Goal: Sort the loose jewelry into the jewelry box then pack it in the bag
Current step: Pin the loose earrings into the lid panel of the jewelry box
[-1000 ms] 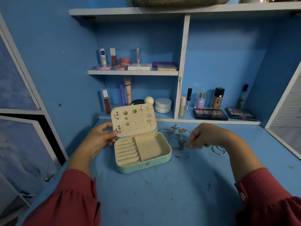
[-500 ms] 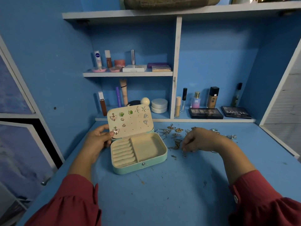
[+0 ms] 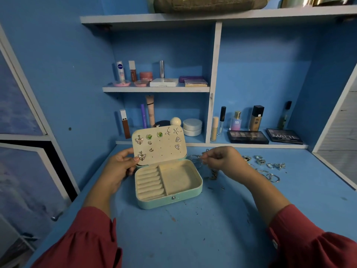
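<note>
Jewelry box (image 3: pixel 170 182) sits left of our right hand (image 3: pixel 222 161), which pinches a hoop (image 3: pixel 195 158) beside its open tray; our left hand (image 3: pixel 121 167) grips the lid (image 3: pixel 159 145).

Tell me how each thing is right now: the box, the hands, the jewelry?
jewelry box: open, lid propped up, both tray compartments empty.
lid: earrings pinned on it.
left hand: holds the lid's edge.
right hand: pinches a small piece, lifted.
loose rings: lying on the desk.
</note>
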A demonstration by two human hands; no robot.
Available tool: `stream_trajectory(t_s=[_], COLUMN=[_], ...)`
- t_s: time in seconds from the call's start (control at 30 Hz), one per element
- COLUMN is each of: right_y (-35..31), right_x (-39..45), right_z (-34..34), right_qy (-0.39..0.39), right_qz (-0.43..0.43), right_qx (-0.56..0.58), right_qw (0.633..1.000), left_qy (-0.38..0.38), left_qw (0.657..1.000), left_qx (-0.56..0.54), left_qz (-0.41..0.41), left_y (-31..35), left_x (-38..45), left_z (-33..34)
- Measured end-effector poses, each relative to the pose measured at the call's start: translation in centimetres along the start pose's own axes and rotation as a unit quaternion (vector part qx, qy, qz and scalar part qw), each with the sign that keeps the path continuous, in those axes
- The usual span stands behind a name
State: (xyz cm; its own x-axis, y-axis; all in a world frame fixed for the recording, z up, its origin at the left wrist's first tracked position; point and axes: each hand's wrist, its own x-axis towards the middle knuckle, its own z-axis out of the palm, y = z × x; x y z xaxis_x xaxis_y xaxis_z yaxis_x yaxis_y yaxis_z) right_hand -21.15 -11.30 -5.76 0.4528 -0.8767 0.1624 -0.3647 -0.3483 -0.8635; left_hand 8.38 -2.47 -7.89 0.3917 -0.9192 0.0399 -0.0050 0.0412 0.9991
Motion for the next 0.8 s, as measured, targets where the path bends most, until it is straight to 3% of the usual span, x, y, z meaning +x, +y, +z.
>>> stream_trajectory(t_s=[0.6,0.8], right_y=[-3.9,-4.3], right_x=[5.3,5.9], right_z=[7.4,7.9], right_qy=[0.097,0.1], right_qz=[-0.044,-0.036], right_qx=[-0.009,-0.109], right_qw=[0.994,0.988], left_qy=[-0.022,-0.02], left_qw=[1.0,1.0], left_qx=[0.0,0.003], left_qz=[-0.006,-0.008], left_y=[0.1,0.1], left_x=[0.4,0.5], left_z=[-0.4,-0.5])
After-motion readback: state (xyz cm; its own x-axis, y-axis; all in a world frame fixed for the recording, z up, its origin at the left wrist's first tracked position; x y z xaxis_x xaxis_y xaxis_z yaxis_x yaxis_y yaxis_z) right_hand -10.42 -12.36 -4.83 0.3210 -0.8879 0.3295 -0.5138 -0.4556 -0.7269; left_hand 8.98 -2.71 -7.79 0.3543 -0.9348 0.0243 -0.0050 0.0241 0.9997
